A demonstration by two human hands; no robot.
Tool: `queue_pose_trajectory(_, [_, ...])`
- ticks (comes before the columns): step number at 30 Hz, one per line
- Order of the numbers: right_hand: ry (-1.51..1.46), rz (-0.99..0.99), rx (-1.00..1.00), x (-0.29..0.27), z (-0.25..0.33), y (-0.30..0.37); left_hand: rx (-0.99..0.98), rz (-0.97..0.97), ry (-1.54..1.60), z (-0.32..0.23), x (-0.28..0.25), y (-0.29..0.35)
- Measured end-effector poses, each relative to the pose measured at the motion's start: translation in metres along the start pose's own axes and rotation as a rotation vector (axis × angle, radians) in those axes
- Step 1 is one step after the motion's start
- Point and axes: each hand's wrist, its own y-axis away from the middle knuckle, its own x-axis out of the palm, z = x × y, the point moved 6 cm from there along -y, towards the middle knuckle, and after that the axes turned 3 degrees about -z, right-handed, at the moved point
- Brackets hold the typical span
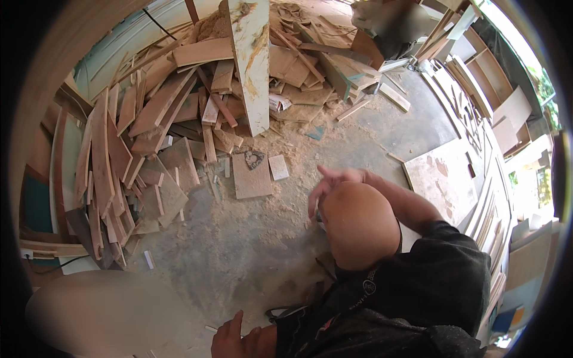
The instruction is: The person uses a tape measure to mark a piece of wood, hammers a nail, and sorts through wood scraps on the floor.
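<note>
We're holding nothing visible in our loosely open right hand, can't tell for our left hand; ahead-left of the right fingers, offcuts are lying jumbled, little looking finished.

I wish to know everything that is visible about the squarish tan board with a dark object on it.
The board is flat, plain and roughly square, and looks like wood or fibreboard. It lies flat on the grey floor, amid scattered sawdust, near the heap of wood offcuts. A dark, roughly triangular object rests on its upper part. A small pale piece lies close on its right; contact is unclear. The right hand does not touch it.
</note>
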Motion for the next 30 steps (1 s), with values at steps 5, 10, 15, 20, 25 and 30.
queue_pose_trajectory(5, [-0.031,0.159,-0.353,0.039,0.071,-0.009,-0.002,-0.043,0.09,0.015,0.004,0.017])
queue_pose_trajectory(10, [0.759,-0.218,-0.493,0.101,0.102,0.01,-0.048,-0.041,0.109,0.026,0.01,0.026])
queue_pose_trajectory(15, [1.657,-0.423,-0.627,0.157,0.088,-0.001,-0.11,-0.062,0.112,0.03,0.009,0.029])
queue_pose_trajectory(20, [1.485,-0.727,-0.379,0.127,0.086,-0.023,-0.164,-0.033,0.055,0.01,-0.021,0.022])
queue_pose_trajectory(25, [1.83,-0.853,-0.032,0.132,0.099,-0.068,-0.066,-0.242,0.022,0.051,0.0,0.02])
queue_pose_trajectory(30, [1.805,-1.089,0.223,0.11,0.122,-0.082,-0.189,-0.267,0.046,0.054,0.002,0.046])
